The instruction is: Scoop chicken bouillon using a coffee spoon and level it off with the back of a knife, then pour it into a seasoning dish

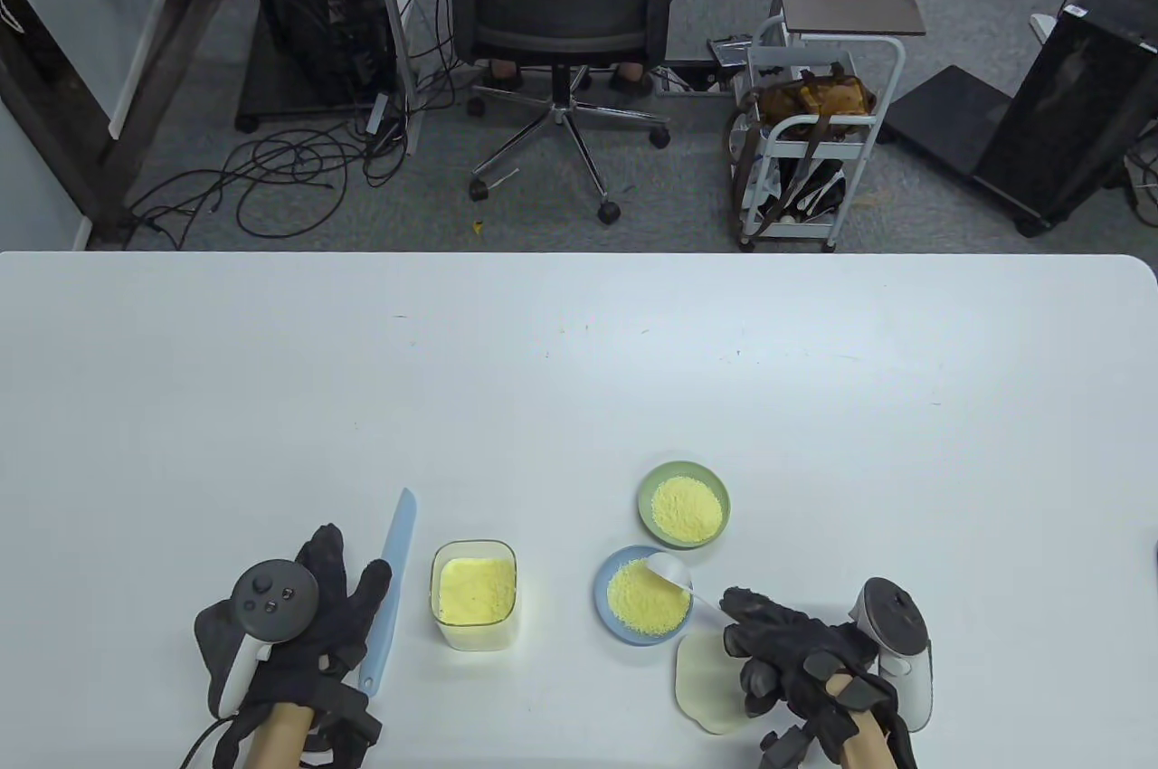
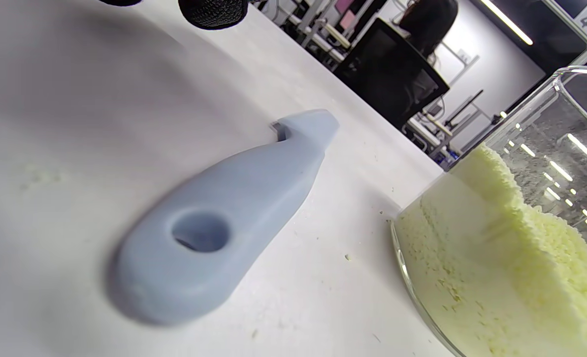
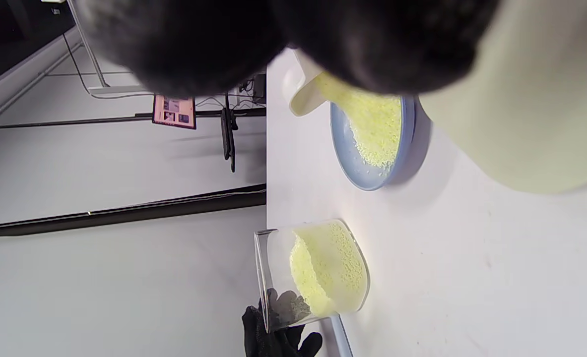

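Table view, lower centre of frame: clear container (image 1: 473,593) of yellow chicken bouillon (image 1: 474,590) sits on the white table (image 1: 579,371). Just left of it lies the pale-blue knife (image 1: 389,593), tip toward the upper part of the frame, handle at bottom. Left hand (image 1: 308,624) rests on the table w/ fingers straight and slightly spread alongside the knife; thumb side looks to touch the blade, but hard to tell. In the left wrist view the knife handle lies flat on the table, nothing curled round it.

Lower right: right hand (image 1: 796,651) pinches the handle of the white coffee spoon (image 1: 674,574); its bowl hangs over the far edge of the blue seasoning dish (image 1: 644,595), which holds a heap of bouillon. Green dish (image 1: 683,505), also w/ bouillon, sits just above it in the frame. A cream lid (image 1: 710,683) lies under the right hand.
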Demonstrator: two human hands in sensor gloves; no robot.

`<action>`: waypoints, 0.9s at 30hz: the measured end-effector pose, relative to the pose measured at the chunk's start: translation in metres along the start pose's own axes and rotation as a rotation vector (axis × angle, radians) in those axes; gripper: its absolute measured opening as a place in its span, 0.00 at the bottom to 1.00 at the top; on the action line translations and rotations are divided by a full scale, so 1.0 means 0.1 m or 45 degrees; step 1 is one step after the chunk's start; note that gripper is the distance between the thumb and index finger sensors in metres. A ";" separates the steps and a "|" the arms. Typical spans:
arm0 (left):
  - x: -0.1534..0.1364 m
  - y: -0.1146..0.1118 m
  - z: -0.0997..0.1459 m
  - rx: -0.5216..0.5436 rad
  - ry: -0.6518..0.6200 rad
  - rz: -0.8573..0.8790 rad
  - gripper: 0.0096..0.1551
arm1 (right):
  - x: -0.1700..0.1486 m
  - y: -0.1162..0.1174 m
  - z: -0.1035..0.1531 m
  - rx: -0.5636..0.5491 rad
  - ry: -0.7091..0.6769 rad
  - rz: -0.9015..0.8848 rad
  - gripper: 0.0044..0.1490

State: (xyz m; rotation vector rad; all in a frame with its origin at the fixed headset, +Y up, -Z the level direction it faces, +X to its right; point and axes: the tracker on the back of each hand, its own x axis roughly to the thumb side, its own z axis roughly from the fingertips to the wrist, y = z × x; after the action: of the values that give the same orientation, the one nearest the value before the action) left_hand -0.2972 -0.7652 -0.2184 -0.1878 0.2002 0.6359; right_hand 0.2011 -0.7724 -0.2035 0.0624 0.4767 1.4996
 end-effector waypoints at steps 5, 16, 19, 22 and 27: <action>0.00 0.00 0.00 -0.007 -0.003 0.010 0.57 | 0.07 0.01 0.01 -0.014 -0.013 0.065 0.27; 0.00 -0.01 0.00 -0.022 -0.005 0.026 0.56 | 0.19 0.12 0.01 0.101 -0.087 0.040 0.28; 0.00 -0.01 0.00 -0.023 -0.009 0.032 0.56 | 0.18 0.22 -0.03 0.172 -0.115 -0.028 0.29; 0.00 -0.02 0.00 -0.038 -0.013 0.033 0.56 | 0.15 0.32 -0.08 0.200 -0.115 -0.075 0.29; 0.01 -0.02 0.00 -0.037 -0.019 0.047 0.56 | 0.05 0.46 -0.16 0.291 -0.073 -0.131 0.29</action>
State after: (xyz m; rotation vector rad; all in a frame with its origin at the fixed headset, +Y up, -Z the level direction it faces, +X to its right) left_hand -0.2959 -0.7661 -0.2183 -0.2080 0.1807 0.6768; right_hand 0.1524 -0.7671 -0.2042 0.2560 0.5945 1.3346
